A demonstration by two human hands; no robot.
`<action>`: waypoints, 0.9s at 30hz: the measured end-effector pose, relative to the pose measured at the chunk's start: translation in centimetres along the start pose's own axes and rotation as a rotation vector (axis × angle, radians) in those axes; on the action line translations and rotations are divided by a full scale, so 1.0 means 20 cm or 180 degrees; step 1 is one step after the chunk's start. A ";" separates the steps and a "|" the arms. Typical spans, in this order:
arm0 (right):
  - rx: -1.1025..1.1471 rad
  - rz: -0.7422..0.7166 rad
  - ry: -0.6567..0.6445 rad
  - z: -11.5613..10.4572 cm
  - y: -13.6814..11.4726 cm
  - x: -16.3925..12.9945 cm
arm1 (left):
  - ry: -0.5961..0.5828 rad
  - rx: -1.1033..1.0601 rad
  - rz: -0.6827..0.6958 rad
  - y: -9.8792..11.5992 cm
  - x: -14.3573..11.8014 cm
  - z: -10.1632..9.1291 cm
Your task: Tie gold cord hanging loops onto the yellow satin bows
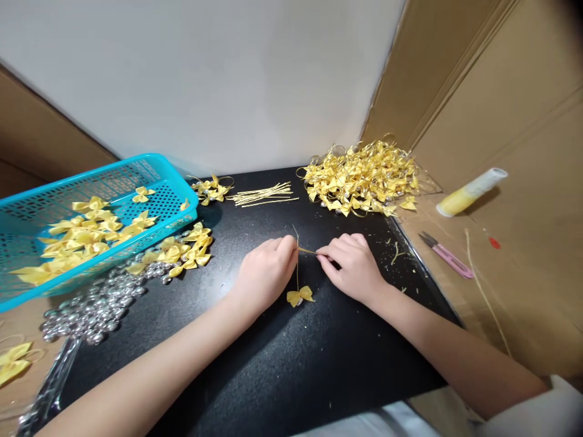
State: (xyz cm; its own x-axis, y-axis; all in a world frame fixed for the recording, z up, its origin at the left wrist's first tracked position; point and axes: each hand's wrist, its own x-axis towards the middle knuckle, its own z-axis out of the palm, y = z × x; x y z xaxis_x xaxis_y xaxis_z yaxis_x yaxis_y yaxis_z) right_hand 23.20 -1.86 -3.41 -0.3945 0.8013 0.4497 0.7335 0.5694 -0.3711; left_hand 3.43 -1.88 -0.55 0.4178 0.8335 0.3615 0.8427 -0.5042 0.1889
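Your left hand (266, 270) and right hand (353, 264) are both pinched shut on a thin gold cord (306, 250) stretched between their fingertips, over the middle of the black mat (282, 364). A yellow bow (299, 295) hangs from that cord just below your hands. A turquoise basket (91, 212) of bows sits at your left, and a pile of finished bows (362, 179) lies beyond your right hand.

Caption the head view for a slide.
Left hand and right hand pinch a gold cord above a yellow bow on the black mat.
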 end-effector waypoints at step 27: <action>0.3430 0.1991 0.0336 0.03 -0.14 -0.04 | 0.0047 -0.3488 -0.1305 0.06 -0.14 0.14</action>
State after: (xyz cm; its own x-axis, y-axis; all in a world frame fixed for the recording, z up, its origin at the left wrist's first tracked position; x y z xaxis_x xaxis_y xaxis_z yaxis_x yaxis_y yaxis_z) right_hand 21.09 -4.05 -3.32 -0.0592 0.9982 0.0010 -0.0666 -0.0030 -0.9978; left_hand 4.29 -4.22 -3.80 0.1725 0.9799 0.0998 0.1667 -0.1289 0.9775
